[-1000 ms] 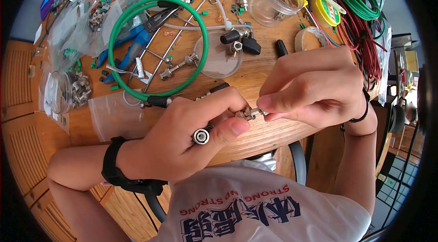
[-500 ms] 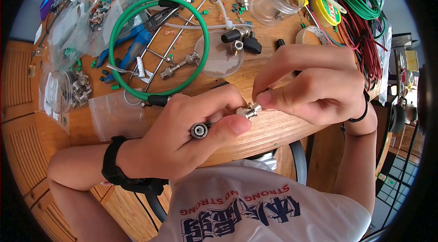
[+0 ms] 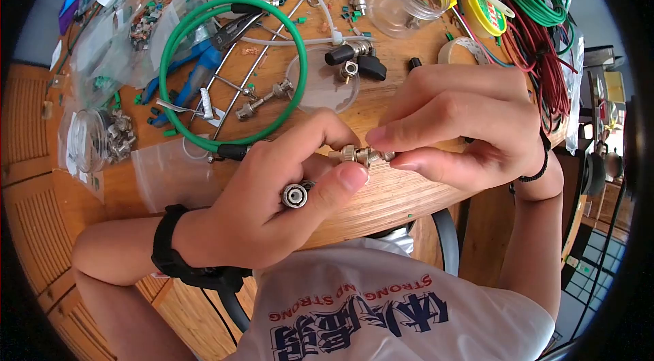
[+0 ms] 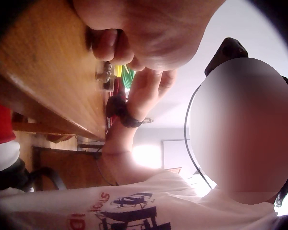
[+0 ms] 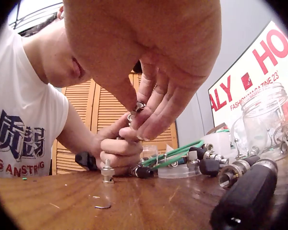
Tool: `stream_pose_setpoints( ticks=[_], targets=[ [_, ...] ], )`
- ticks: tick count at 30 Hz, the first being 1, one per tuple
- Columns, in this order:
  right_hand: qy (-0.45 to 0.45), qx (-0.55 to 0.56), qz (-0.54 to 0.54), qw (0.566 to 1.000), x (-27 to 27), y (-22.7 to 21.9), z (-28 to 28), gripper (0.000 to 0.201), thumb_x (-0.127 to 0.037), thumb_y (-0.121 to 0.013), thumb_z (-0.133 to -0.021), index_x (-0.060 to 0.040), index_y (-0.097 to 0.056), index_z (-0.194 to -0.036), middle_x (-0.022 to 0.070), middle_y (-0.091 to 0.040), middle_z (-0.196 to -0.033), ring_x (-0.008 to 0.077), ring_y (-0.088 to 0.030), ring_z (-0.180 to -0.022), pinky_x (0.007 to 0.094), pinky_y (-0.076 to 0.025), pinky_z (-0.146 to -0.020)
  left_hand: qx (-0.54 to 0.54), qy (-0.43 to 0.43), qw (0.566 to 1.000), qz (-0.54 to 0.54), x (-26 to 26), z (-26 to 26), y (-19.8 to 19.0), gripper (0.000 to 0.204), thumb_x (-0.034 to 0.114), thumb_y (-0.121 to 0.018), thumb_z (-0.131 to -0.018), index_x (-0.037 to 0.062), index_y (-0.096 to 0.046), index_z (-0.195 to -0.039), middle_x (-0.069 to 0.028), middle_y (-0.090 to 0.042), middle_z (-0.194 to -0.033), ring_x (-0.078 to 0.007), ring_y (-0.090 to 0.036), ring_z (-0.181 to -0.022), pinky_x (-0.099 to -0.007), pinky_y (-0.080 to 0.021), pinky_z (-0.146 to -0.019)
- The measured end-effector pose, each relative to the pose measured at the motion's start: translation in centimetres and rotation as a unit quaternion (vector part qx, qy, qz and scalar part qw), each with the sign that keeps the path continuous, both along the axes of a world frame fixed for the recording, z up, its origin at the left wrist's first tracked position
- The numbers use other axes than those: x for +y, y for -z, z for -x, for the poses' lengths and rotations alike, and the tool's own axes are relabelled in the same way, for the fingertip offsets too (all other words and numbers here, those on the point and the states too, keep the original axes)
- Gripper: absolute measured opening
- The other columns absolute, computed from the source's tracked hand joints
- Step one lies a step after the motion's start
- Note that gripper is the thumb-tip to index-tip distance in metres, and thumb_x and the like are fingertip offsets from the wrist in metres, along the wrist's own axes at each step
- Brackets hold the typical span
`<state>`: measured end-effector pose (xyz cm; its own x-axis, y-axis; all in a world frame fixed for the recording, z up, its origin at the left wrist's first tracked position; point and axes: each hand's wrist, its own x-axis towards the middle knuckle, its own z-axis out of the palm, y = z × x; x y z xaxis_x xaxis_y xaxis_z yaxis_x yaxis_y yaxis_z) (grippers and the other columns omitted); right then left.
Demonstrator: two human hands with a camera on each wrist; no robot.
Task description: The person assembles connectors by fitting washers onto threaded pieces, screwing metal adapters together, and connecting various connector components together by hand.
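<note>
In the head view the left hand [image 3: 272,191] pinches a small silver metal connector [image 3: 354,154] between thumb and index finger. A second round metal connector [image 3: 295,195] pokes out of the same hand's curled fingers. The right hand [image 3: 463,126] has thumb and index finger at the pinched connector's right end, around a small metal piece [image 3: 388,156]. In the right wrist view the right hand [image 5: 158,81] is above the left hand [image 5: 120,153], with metal [image 5: 140,105] at its fingertips. The left wrist view shows the left hand [image 4: 149,28] from behind, hiding what it holds.
A green cable loop [image 3: 306,61], blue-handled pliers [image 3: 197,78], a clear round lid [image 3: 327,99] and loose connectors [image 3: 264,101] lie beyond the hands. Jars, bags, and green and red wire coils [image 3: 552,82] line the back. A connector stands on the table [image 5: 107,173] in the right wrist view.
The left index finger has lifted and straightened somewhat, baring more of the connector. The right fingertips have shifted slightly left and spread around its end.
</note>
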<state>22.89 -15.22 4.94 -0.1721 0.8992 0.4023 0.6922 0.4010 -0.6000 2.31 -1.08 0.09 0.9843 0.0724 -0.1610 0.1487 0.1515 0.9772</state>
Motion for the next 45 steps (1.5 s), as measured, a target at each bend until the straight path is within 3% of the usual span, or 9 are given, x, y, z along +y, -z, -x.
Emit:
stream_pose_setpoints(
  ticks=[5, 7, 8, 10, 16, 19, 34, 37, 45],
  targets=[
    [0.020, -0.002, -0.008, 1.000, -0.1, 0.3, 0.1, 0.020, -0.010, -0.085, -0.082, 0.0011, -0.074, -0.093, 0.0141, -0.075, -0.086, 0.0238, -0.071, -0.069, 0.0302, -0.053, -0.058, -0.021, -0.023, 0.999, 0.010, 0.0, 0.1, 0.1, 0.021, 0.017, -0.060, -0.107, -0.0029, -0.054, -0.111, 0.0006, -0.041, -0.067, -0.0007, -0.039, -0.057, -0.0254, -0.026, -0.051],
    [0.028, -0.002, -0.003, 1.000, -0.1, 0.3, 0.2, 0.021, -0.010, -0.086, -0.081, 0.0013, -0.074, -0.093, 0.0142, -0.075, -0.086, 0.0242, -0.072, -0.070, 0.0304, -0.054, -0.059, 0.015, 0.049, 0.998, -0.024, 0.7, 0.1, -0.3, 0.028, 0.019, -0.051, -0.109, -0.0023, -0.050, -0.126, 0.0001, -0.059, -0.090, -0.0008, -0.044, -0.063, -0.0203, -0.035, -0.057],
    [0.036, -0.002, 0.001, 0.999, -0.2, 0.2, 0.2, 0.022, -0.009, -0.087, -0.080, 0.0015, -0.074, -0.093, 0.0142, -0.075, -0.086, 0.0246, -0.072, -0.070, 0.0306, -0.054, -0.060, 0.013, 0.049, 0.998, -0.024, 0.6, 0.0, -0.1, 0.028, 0.019, -0.051, -0.109, -0.0023, -0.050, -0.126, 0.0001, -0.059, -0.090, -0.0008, -0.044, -0.063, -0.0203, -0.035, -0.057],
    [0.029, -0.008, -0.003, 1.000, -0.2, 0.1, 0.1, 0.023, -0.009, -0.088, -0.079, 0.0012, -0.074, -0.093, 0.0138, -0.075, -0.085, 0.0240, -0.071, -0.069, 0.0304, -0.054, -0.059, -0.017, 0.010, 1.000, -0.022, 0.2, -0.1, 0.3, 0.020, 0.014, -0.060, -0.106, -0.0035, -0.055, -0.113, -0.0002, -0.043, -0.064, -0.0011, -0.039, -0.056, -0.0254, -0.025, -0.051],
    [0.023, -0.016, -0.018, 0.999, -0.2, 0.1, 0.1, 0.023, -0.012, -0.090, -0.077, -0.0006, -0.074, -0.091, 0.0113, -0.073, -0.080, 0.0208, -0.068, -0.065, 0.0291, -0.050, -0.054, -0.019, -0.028, 0.999, 0.020, -0.2, -0.2, -0.4, 0.021, 0.012, -0.059, -0.106, -0.0055, -0.054, -0.117, -0.0043, -0.055, -0.087, -0.0011, -0.049, -0.063, -0.0238, -0.033, -0.053],
    [0.023, -0.021, -0.019, 0.999, -0.2, 0.2, 0.1, 0.023, -0.013, -0.090, -0.077, -0.0013, -0.075, -0.089, 0.0106, -0.072, -0.079, 0.0199, -0.067, -0.064, 0.0287, -0.048, -0.052, -0.010, 0.020, 1.000, -0.011, 0.3, 0.0, -0.4, 0.029, 0.024, -0.049, -0.111, -0.0011, -0.047, -0.124, 0.0003, -0.055, -0.088, -0.0008, -0.041, -0.062, -0.0200, -0.033, -0.056],
    [-0.015, 0.032, -0.025, 0.999, -0.5, 2.0, 0.3, 0.018, -0.009, -0.087, -0.082, -0.0005, -0.075, -0.092, 0.0107, -0.072, -0.080, 0.0229, -0.071, -0.068, 0.0314, -0.054, -0.056, -0.015, 0.049, 0.997, -0.064, 0.9, 0.0, 0.1, 0.033, 0.032, -0.047, -0.112, -0.0004, -0.049, -0.119, 0.0041, -0.048, -0.069, -0.0015, -0.040, -0.059, -0.0217, -0.030, -0.054],
    [-0.018, 0.048, -0.002, 0.999, -0.4, 1.4, 0.4, 0.018, -0.006, -0.086, -0.081, 0.0008, -0.074, -0.094, 0.0114, -0.073, -0.082, 0.0249, -0.073, -0.071, 0.0327, -0.057, -0.060, 0.018, -0.008, 0.999, -0.027, 0.5, 0.0, -0.9, 0.020, 0.018, -0.058, -0.107, -0.0020, -0.058, -0.110, -0.0006, -0.047, -0.073, -0.0033, -0.039, -0.060, -0.0247, -0.031, -0.055],
    [0.028, 0.060, 0.011, 0.998, -0.2, 0.1, 0.0, 0.023, -0.009, -0.083, -0.085, 0.0025, -0.072, -0.102, 0.0155, -0.077, -0.094, 0.0259, -0.076, -0.077, 0.0333, -0.060, -0.068, 0.012, 0.000, 1.000, -0.019, 0.3, -0.1, -0.7, 0.023, 0.017, -0.059, -0.107, -0.0039, -0.061, -0.118, -0.0065, -0.064, -0.085, -0.0047, -0.054, -0.068, -0.0250, -0.041, -0.060]
  ],
)
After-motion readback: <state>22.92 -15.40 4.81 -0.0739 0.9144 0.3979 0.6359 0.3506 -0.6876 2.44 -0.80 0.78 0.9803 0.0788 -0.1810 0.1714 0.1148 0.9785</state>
